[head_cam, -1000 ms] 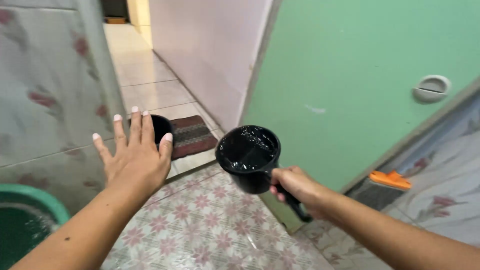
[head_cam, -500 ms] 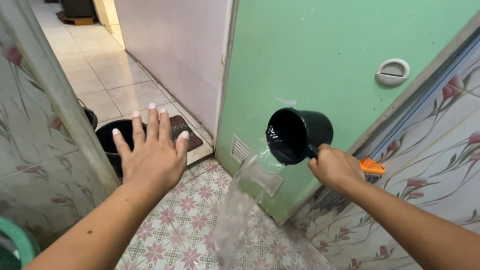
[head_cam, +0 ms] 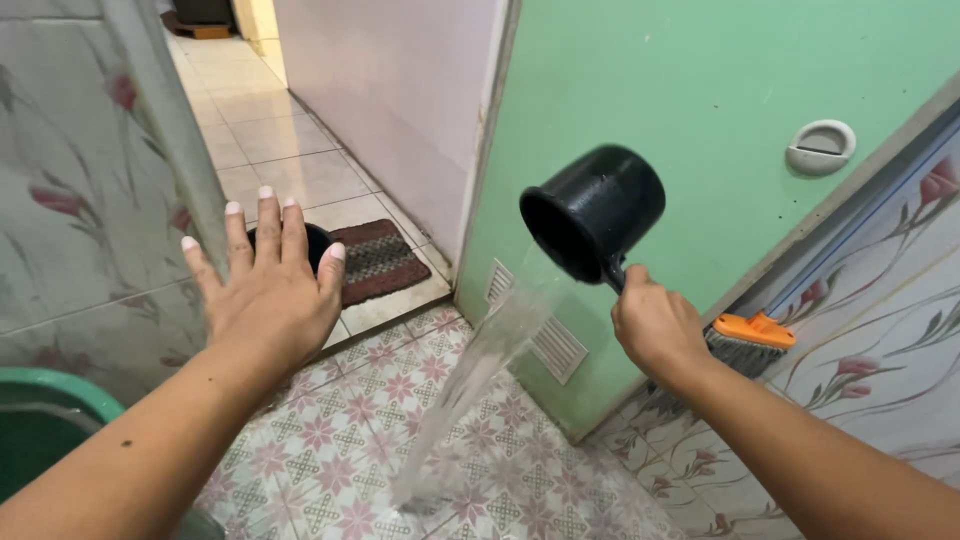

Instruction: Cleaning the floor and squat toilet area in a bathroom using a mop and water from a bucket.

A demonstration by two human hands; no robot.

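Observation:
My right hand (head_cam: 657, 322) grips the handle of a black plastic dipper (head_cam: 592, 212), tipped on its side with its mouth facing left. A stream of water (head_cam: 470, 380) pours from it down onto the patterned floor tiles (head_cam: 340, 460). My left hand (head_cam: 270, 285) is held out flat in the air, fingers spread, holding nothing, above the doorway threshold.
A green door (head_cam: 700, 80) with a vent near its base stands open on the right. An orange-backed brush (head_cam: 748, 340) lies by the floral wall tiles. A dark doormat (head_cam: 378, 258) and a black round object (head_cam: 318, 240) sit at the doorway. A green basin (head_cam: 50, 410) is lower left.
My right hand has swung the dipper to the right and tipped it over, so water now spills out in a long stream. My left hand stays raised and spread.

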